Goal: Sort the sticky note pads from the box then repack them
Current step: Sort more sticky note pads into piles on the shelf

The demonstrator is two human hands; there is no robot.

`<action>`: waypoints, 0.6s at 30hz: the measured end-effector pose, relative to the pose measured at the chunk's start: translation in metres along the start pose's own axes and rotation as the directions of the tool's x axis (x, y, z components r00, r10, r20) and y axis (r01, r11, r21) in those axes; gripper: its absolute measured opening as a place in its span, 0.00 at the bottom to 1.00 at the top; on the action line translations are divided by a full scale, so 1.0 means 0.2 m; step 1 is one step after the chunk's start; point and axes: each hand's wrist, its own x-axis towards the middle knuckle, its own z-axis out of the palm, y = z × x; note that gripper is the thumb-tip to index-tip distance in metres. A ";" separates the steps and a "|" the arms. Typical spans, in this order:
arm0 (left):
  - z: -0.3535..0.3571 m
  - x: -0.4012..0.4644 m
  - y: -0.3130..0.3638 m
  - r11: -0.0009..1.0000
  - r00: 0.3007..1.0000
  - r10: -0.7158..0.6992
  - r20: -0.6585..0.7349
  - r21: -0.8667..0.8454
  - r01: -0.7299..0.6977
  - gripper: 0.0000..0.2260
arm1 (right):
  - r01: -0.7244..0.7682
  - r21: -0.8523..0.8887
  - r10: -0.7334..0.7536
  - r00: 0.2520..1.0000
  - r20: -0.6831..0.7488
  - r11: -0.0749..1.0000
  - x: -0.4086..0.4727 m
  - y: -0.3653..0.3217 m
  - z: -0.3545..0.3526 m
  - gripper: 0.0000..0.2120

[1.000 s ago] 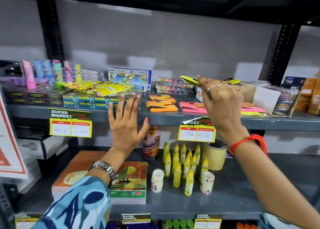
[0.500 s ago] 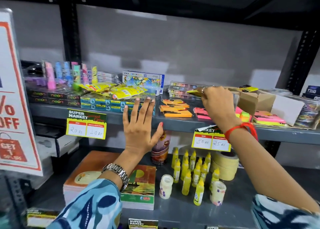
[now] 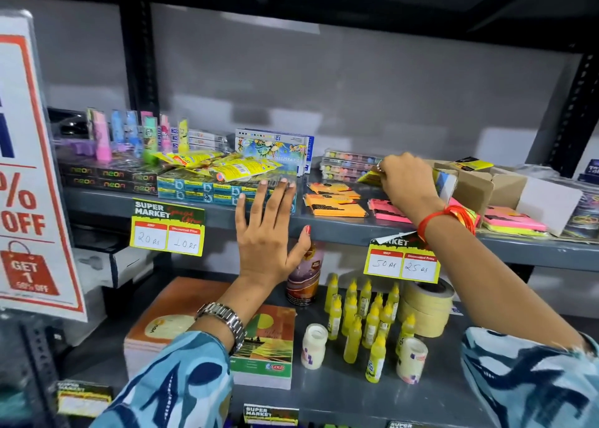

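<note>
Stationery shelves, non-task stock only.

Yellow glue bottles (image 3: 364, 314) standing clustered on the lower shelf (image 3: 340, 398), masking tape rolls (image 3: 426, 307) sitting just beside them to the right, notebooks (image 3: 207, 330) lying stacked to the left. Price tags (image 3: 167, 228) hanging off the upper shelf edge; sale sign (image 3: 29, 168) leaning far left.

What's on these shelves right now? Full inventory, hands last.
orange pads: two stacks, upper shelf centre
pink pads: one stack, under right wrist
yellow pad: one, in right grip
cardboard box: one, open, brown, upper right
glue bottles: cluster, yellow, lower shelf
tape rolls: stacked, cream, lower right
notebooks: stack, lower left
price tags: two, yellow, shelf edge
left hand: open, against shelf edge
right hand: holding yellow pad
</note>
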 end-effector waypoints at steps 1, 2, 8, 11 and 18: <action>0.00 0.00 0.00 1.000 1.000 -0.003 0.002 -0.005 0.003 0.27 | 0.001 0.001 -0.001 1.000 0.003 1.000 0.00 0.00 0.00 0.06; 0.00 0.00 0.00 1.000 1.000 -0.006 0.005 -0.011 0.006 0.27 | 0.001 -0.002 -0.001 1.000 0.012 1.000 -0.01 0.00 -0.01 0.07; 0.00 0.00 0.00 1.000 1.000 -0.010 0.014 -0.009 0.011 0.28 | -0.012 0.036 0.016 0.994 -0.109 0.999 -0.03 -0.02 -0.04 0.05; 0.00 0.00 0.00 1.000 1.000 -0.009 0.013 -0.009 0.009 0.28 | -0.019 -0.005 0.018 0.998 -0.065 1.000 -0.01 -0.02 -0.05 0.06; 0.00 0.00 0.00 1.000 1.000 -0.010 0.021 -0.014 0.010 0.28 | -0.016 0.095 -0.009 0.966 0.257 0.995 0.04 0.00 0.06 0.06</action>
